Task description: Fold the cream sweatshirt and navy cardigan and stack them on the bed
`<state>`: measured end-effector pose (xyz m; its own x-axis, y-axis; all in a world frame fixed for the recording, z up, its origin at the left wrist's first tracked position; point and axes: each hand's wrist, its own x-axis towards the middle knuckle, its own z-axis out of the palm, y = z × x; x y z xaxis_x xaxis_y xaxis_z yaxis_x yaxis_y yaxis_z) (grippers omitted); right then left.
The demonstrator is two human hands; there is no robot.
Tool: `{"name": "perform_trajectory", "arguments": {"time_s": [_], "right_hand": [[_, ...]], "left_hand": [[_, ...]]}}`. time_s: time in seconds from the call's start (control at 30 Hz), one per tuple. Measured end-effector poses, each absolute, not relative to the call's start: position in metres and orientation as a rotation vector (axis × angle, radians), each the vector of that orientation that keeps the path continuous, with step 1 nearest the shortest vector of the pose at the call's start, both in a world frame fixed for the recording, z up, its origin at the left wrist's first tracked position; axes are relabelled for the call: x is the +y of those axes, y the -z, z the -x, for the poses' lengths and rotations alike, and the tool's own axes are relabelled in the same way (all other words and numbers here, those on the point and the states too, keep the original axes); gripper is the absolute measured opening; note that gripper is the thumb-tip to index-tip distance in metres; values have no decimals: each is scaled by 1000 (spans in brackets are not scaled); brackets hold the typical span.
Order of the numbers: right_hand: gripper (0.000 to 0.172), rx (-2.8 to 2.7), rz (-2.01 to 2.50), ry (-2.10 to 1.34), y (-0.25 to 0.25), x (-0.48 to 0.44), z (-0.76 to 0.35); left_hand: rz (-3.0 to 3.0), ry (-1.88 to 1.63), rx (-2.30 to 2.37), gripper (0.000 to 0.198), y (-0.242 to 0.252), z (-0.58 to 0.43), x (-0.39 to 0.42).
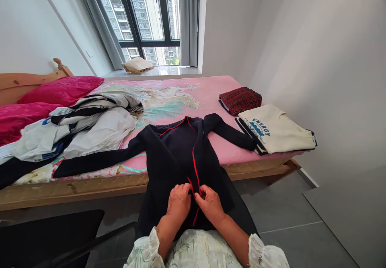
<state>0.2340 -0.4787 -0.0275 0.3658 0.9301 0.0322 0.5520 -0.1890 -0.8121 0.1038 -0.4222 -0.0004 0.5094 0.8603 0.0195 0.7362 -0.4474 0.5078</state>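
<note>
Both hands close together, left and right, fingers curled and pinching, forearms converging.

The left hand and right hand pinch the red-trimmed front of a dark jacket draped off the bed.

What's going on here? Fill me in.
A person's left hand and right hand pinch the red-trimmed front edges of a dark jacket, which is spread from the bed down to their lap. A pile of loose clothes lies on the left of the bed; a folded plaid garment and a cream sweatshirt lie on the right.
</note>
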Motion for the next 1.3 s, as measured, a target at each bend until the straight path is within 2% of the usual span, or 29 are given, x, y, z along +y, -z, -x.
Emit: {"name": "perform_trajectory", "arguments": {"time_s": [0.3,0.43,0.6,0.8,0.97,1.2,1.3], "right_hand": [[9,-1559,1856,-359,9,-483,-232],[12,-1636,1899,-405,13,-481,-234],[10,-1412,1834,-572,20,-480,-238],[13,-1258,1837,-475,10,-484,-241],[9,-1457,1835,-371,9,-483,-234],[13,-1286,1703,-663,11,-477,-230],[20,-1154,1583,-846,8,-477,-232]], "left_hand": [[-2096,-479,1281,18,-1,-111,-422],[-1991,-557,1220,12,-8,-112,-421],[-1988,-549,1228,11,-12,-108,-420],[-2037,-498,1373,23,-9,-107,-419],[-2041,-555,1274,19,-10,-112,-420],[-1769,-652,1095,10,-16,-104,-413],[-1758,-675,1073,9,-18,-101,-414]]}}
